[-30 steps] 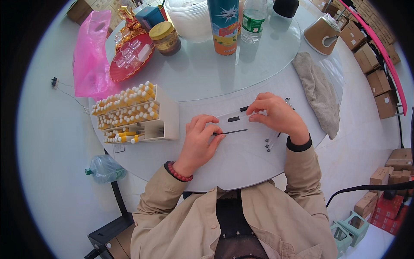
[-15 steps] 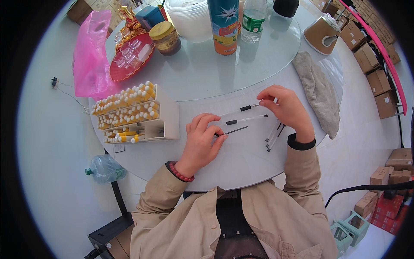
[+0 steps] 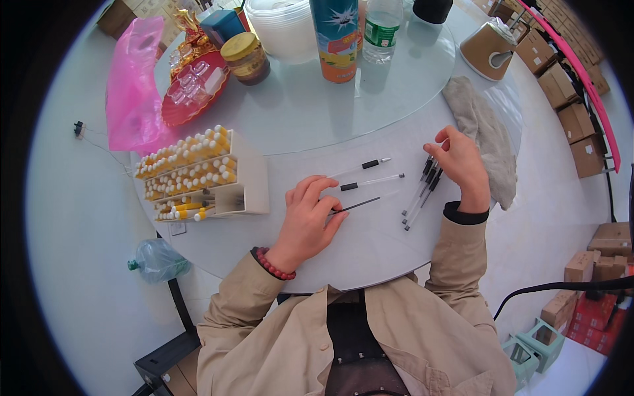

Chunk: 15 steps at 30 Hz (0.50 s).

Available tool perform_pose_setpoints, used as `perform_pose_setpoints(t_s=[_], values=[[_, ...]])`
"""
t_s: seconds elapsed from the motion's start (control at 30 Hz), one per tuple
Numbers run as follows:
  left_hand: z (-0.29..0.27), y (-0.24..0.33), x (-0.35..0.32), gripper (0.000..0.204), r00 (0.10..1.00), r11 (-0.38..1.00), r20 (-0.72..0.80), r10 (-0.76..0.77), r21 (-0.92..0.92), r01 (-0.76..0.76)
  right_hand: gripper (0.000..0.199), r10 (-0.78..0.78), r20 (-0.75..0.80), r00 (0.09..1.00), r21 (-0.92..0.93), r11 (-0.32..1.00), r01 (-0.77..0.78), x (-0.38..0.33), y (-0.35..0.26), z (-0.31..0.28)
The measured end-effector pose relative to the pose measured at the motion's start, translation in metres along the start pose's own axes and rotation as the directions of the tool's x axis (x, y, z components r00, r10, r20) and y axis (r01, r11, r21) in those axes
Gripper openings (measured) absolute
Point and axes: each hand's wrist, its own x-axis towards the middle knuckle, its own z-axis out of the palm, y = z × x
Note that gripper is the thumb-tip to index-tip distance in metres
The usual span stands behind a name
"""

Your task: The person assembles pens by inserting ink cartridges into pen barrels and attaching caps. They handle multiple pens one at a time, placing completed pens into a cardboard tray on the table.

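Note:
My left hand [image 3: 306,214] rests on the table, its thumb and fingers closed on a thin dark pen refill [image 3: 360,204] that points right. Just beyond it lie two clear-barrelled pens side by side: one pen [image 3: 370,164] has a black grip and a silver tip, the other pen [image 3: 374,183] a black grip near its left end. My right hand [image 3: 462,162] hovers beside a small group of clear pens [image 3: 417,201] with black grips. Its fingers are loosely curled and the thumb stands apart, with nothing visible between them.
At left stands a beige rack [image 3: 254,178] of yellow, white-ended sticks. Behind are a pink bag [image 3: 132,92], a red dish [image 3: 214,92], a jar [image 3: 246,59], a spray can [image 3: 335,43] and a bottle [image 3: 381,33]. A grey cloth [image 3: 485,138] lies right, near a kettle [image 3: 487,51].
My right hand has moved right, away from the silver-tipped pen to the pen group, where more black grips now show. The left hand still holds the refill.

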Motion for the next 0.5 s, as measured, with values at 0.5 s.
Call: perform_pose_setpoints(t_s=[0.5], values=[[-0.003, -0.002, -0.002, 0.023, 0.999, 1.0, 0.045, -0.001, -0.013, 0.001, 0.031, -0.033, 0.011, 0.999, -0.096, 0.995, 0.034, 0.005, 0.0, 0.014]])
